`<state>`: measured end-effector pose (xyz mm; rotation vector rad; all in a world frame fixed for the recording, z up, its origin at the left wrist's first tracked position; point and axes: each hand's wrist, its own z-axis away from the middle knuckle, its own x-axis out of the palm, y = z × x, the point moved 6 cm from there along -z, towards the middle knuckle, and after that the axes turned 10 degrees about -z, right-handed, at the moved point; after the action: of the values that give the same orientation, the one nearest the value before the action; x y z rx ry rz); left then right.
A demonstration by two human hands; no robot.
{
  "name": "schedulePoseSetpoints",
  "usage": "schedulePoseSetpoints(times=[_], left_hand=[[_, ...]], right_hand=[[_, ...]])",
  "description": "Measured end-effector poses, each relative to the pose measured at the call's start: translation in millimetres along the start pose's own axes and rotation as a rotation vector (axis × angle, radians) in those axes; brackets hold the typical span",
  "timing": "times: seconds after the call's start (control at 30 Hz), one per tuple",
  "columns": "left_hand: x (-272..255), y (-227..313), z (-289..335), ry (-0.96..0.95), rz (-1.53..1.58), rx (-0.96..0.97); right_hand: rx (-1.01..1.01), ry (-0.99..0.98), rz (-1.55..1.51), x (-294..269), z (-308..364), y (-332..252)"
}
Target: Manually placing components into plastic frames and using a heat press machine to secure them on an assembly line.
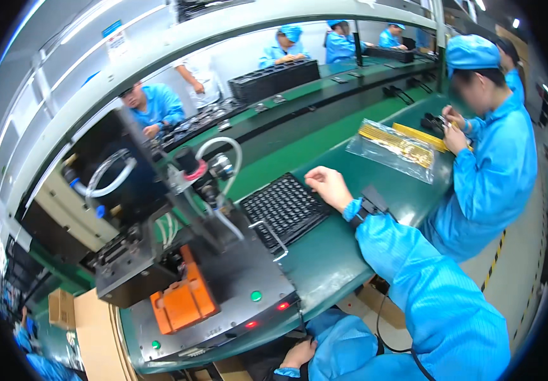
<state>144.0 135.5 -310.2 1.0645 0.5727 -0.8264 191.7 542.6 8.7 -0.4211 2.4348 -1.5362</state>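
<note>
My right hand [330,187] is raised over the right edge of a black tray [283,209] with rows of small cells. Its thumb and fingers are bent together in a pinch; anything between them is too small to make out. Low in the picture, my left hand [299,353] rests near my lap below the bench edge. Its fingers are curled, and whatever they may hold is hidden. Left of the tray stands a bench machine [223,317] with an orange fixture [185,295], green buttons and red lights. A wire handle [269,238] rises between machine and tray.
A clear bag of yellow strips [394,147] lies on the green bench beyond my right hand. At the right, a co-worker in blue [493,146] handles a small part. Several others sit behind the conveyor [267,130]. Clear hoses [232,155] loop above the machine.
</note>
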Motion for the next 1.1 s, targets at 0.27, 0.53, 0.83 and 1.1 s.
schedulePoseSetpoints(times=[0.27,0.53,0.83,1.1], left_hand=[[87,-130,-31,0.011,0.385,-0.071],[-81,58,51,0.040,0.175,0.049],[-265,233,185,0.311,0.491,0.544],[-286,298,230,0.431,1.445,1.044]], right_hand=[[-0.122,0.058,0.016,18,8,-12],[-0.028,0.023,0.026,13,2,-3],[0.040,0.040,-0.010,-6,5,-9],[0.109,-0.007,-0.077,-2,6,-3]])
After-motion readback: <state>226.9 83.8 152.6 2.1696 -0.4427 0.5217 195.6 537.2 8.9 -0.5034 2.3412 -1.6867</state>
